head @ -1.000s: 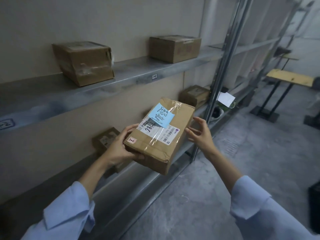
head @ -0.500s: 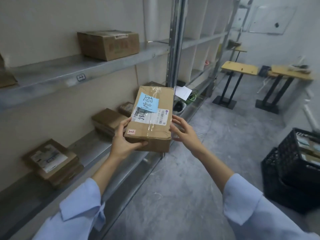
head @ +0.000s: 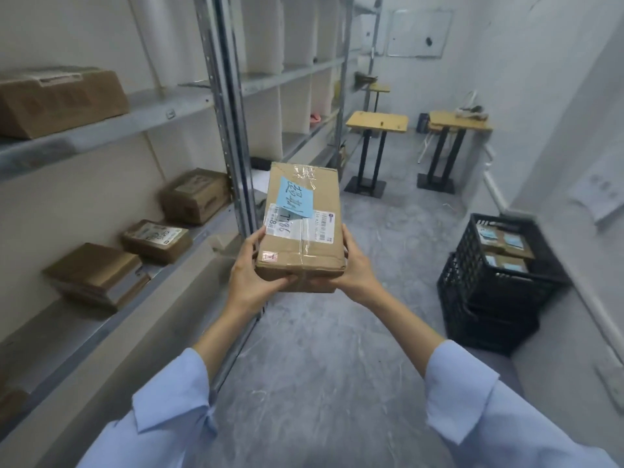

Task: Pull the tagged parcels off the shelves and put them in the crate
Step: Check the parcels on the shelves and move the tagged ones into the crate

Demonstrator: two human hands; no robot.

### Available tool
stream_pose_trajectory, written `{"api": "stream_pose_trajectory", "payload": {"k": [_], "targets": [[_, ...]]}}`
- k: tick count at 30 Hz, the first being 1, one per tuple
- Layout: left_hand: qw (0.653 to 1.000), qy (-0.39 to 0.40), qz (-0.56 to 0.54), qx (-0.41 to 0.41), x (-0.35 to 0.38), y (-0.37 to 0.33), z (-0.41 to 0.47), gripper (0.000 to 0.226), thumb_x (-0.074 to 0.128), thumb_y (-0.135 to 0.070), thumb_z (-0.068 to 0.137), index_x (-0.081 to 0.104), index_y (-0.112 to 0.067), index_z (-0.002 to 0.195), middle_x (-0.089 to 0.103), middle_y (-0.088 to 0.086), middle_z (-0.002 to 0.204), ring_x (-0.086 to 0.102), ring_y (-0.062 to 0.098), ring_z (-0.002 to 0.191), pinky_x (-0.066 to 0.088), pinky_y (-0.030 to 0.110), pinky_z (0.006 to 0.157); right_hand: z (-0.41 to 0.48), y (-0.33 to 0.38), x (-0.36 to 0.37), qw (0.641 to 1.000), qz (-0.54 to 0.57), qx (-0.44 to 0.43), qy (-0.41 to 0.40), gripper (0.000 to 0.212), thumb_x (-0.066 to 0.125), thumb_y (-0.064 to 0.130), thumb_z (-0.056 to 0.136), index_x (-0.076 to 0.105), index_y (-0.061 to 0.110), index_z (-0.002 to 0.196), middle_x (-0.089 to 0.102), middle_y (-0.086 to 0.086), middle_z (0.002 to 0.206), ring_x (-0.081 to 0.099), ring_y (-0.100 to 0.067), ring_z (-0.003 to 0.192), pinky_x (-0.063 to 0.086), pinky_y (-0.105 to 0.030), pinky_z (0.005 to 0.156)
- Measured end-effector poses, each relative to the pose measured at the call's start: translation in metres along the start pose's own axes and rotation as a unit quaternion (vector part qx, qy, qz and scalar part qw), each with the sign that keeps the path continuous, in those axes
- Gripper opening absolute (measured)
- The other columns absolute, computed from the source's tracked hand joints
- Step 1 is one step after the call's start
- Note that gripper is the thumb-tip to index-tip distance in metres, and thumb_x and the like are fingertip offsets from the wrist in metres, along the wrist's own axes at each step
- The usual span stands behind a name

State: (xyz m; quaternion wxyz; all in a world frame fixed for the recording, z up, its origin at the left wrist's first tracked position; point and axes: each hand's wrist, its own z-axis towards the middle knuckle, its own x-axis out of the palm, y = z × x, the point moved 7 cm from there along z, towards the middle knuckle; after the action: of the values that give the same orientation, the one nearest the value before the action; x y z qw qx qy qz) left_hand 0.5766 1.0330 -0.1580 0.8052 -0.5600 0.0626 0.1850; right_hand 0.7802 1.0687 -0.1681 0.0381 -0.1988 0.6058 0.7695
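Grey floor (head: 320, 359) is running between shelves (head: 111, 128) and crate (head: 472, 265). I am clamping my left hand (head: 251, 282) and right hand (head: 356, 273) round the parcel's (head: 304, 251) near corners, holding it in mid-air, blue tag (head: 297, 197) facing up. The crate is sitting well off to my right.

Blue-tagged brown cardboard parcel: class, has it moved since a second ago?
Yes: the parcel moved rightwards, from left of the grey steel shelf upright to its right.
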Motion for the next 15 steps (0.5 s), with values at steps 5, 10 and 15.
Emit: {"api": "stream_pose_trajectory", "payload": {"k": [5,10,15], "targets": [[0.995,0.094,-0.013,0.013,0.048,-0.014,0.009,0.088,0.089,-0.030,0.067,0.040,-0.040,0.140,0.048,-0.025,0.134,0.047,-0.006,0.119,0.049,0.032,0.096,-0.015,-0.025,-0.060,0.999,0.013,0.021,-0.028,0.116,0.092,0.012,0.061,0.021,0.024,0.153,0.053,0.008,0.140,0.051,-0.007,0.129,0.045,-0.036,0.107],[0.976,0.205,-0.068,0.003,0.090,-0.025,0.032,0.079,0.079,-0.050,0.065,0.047,-0.043,0.136,0.049,-0.020,0.141,0.053,0.004,0.123,0.052,0.019,0.082,-0.035,-0.054,-0.109,0.993,0.037,0.062,-0.090,0.102,0.085,0.004,0.070,0.027,0.032,0.149,0.054,0.012,0.137,0.051,-0.007,0.127,0.045,-0.030,0.105],[0.954,0.281,-0.104,0.014,0.141,-0.037,0.065,0.064,0.075,-0.045,0.070,0.057,-0.032,0.131,0.058,-0.016,0.133,0.058,0.007,0.119,0.051,0.020,0.087,-0.046,-0.073,-0.157,0.985,0.047,0.083,-0.142,0.100,0.079,-0.001,0.075,0.023,0.027,0.153,0.052,0.013,0.138,0.051,0.000,0.125,0.046,-0.018,0.097]]}}
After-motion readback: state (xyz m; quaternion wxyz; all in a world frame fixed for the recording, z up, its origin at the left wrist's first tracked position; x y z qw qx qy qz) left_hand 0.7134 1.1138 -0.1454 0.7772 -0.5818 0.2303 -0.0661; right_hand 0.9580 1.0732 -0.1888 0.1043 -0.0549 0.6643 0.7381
